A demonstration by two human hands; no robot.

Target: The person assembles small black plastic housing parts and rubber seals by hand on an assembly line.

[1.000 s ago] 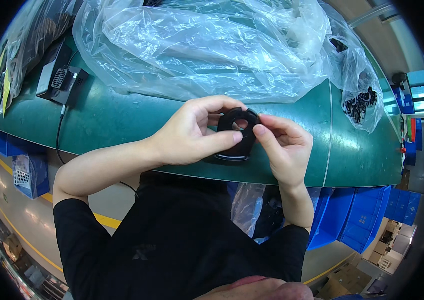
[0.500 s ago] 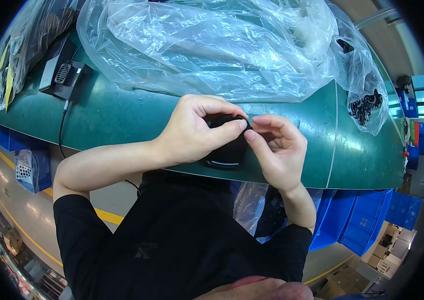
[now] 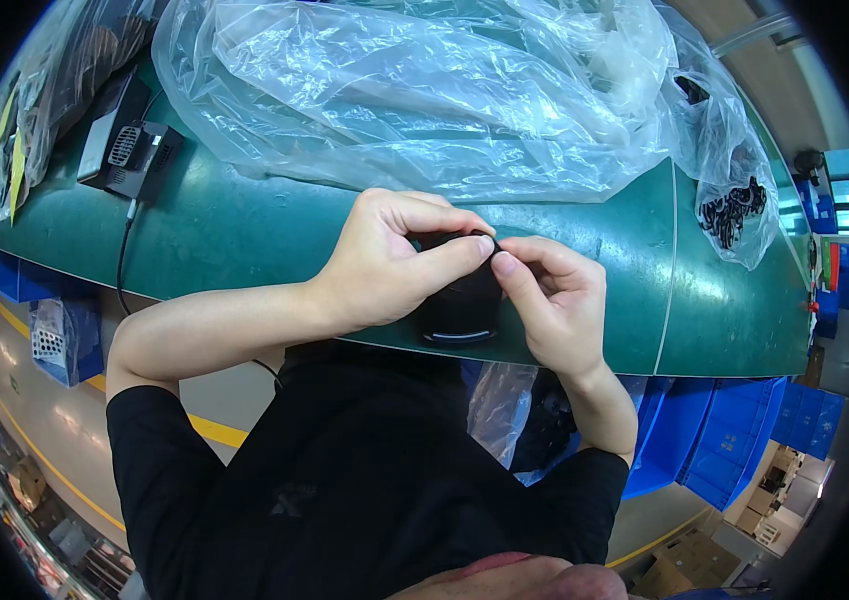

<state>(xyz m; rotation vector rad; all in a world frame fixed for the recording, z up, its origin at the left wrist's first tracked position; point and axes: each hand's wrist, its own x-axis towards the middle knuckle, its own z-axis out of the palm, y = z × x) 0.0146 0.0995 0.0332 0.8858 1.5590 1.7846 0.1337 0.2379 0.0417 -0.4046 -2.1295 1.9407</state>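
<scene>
A black, rounded plastic piece (image 3: 458, 308) with a shiny pale strip along its lower end is at the near edge of the green table. My left hand (image 3: 385, 260) comes in from the left and grips its upper part, thumb on top and fingers curled round the far side. At the piece's upper right edge, my right hand (image 3: 557, 300) is closed in a pinch, thumb and index fingertips together against the left thumb tip. Whatever lies between those right fingertips is too small or hidden to name. Both hands cover the top of the piece.
A large clear plastic bag (image 3: 445, 110) spreads over the table's (image 3: 245, 240) far side. To the right lies a smaller bag with black parts (image 3: 735, 215). A black and grey device (image 3: 135, 155) with a cable sits left. Blue bins (image 3: 730, 440) stand below the right edge.
My right hand has moved slightly left, its fingers closing from spread into a pinch at the black piece's edge. The left hand keeps its grip almost unmoved; the piece's lower end has shifted slightly.
</scene>
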